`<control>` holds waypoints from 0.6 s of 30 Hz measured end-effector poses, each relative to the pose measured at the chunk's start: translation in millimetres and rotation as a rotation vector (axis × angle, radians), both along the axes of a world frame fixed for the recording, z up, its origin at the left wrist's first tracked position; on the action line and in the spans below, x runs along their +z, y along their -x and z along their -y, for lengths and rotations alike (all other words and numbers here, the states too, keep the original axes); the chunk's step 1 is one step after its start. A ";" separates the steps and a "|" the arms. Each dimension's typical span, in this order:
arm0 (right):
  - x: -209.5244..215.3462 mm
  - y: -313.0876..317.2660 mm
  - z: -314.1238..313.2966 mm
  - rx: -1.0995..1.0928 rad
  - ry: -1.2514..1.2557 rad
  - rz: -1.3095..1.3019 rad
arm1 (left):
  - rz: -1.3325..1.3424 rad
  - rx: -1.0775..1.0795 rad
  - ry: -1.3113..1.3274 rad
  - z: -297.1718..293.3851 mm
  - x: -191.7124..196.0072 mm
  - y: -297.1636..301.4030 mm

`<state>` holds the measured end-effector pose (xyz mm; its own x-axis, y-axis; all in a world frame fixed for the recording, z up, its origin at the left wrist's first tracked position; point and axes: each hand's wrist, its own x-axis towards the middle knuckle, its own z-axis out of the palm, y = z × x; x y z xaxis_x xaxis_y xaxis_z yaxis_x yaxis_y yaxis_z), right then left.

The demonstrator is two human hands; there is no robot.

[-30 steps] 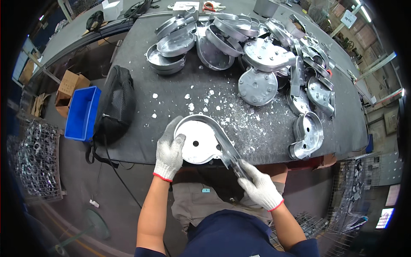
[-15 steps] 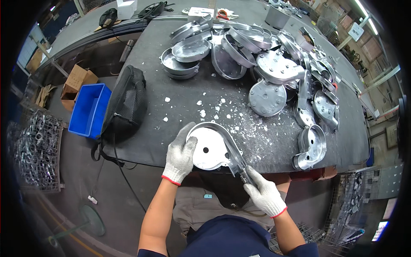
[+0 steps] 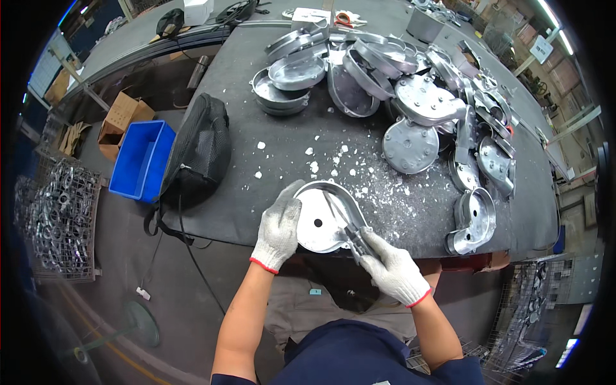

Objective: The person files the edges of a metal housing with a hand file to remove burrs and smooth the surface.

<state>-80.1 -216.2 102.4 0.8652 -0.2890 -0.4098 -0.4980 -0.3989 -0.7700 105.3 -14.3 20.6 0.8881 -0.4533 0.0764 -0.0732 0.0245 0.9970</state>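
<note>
Near the table's front edge, my left hand grips the left rim of a round, shallow cast-metal housing. Its pale inner face shows a dark hole, and its curved wall runs toward a spout at the lower right. My right hand is closed around the handle of a slim, pointed hand tool. The tool's blade lies across the inside of the housing, close to the curved wall; whether the tip touches cannot be made out. White knitted gloves with red cuffs cover both hands.
Many similar housings are piled across the far right, with one housing standing alone on the right. White chips litter the dark table. A black bag and a blue bin are on the left.
My right hand has pushed the tool up and left, so its blade now reaches across the housing's inside. My left hand keeps its hold on the rim. The whole view has shifted slightly.
</note>
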 end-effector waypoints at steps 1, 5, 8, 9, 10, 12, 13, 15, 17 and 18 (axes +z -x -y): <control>2.0 2.6 -0.3 -0.003 0.003 0.005 | -0.011 -0.009 -0.009 -0.9 -3.3 2.1; 20.1 -0.7 2.3 -0.009 -0.168 -0.221 | -0.050 -0.054 0.010 -1.8 -1.4 1.5; 11.7 7.5 6.1 0.155 -0.015 -0.016 | -0.007 -0.086 -0.023 -5.8 -9.1 -1.4; 6.6 11.3 8.0 0.156 -0.021 -0.017 | -0.010 -0.086 -0.018 -6.1 -9.9 -1.6; -1.3 17.4 10.5 0.152 -0.036 0.035 | -0.011 -0.085 -0.024 -6.4 -9.8 -1.6; 23.7 8.1 5.5 0.054 -0.136 -0.170 | 0.022 -0.060 -0.045 -3.3 -6.7 -0.9; 17.7 7.8 3.8 0.055 -0.141 -0.173 | 0.020 -0.060 -0.050 -4.8 -8.1 -0.5; 6.4 7.7 4.1 0.147 0.029 0.056 | 0.008 -0.039 -0.005 -5.0 -7.9 -2.6; 6.5 4.8 1.3 0.168 0.030 0.073 | 0.031 -0.056 -0.023 -4.9 -6.3 -3.4; 6.5 1.7 -0.1 0.194 0.031 0.090 | 0.036 -0.066 -0.019 -5.0 -7.1 -3.4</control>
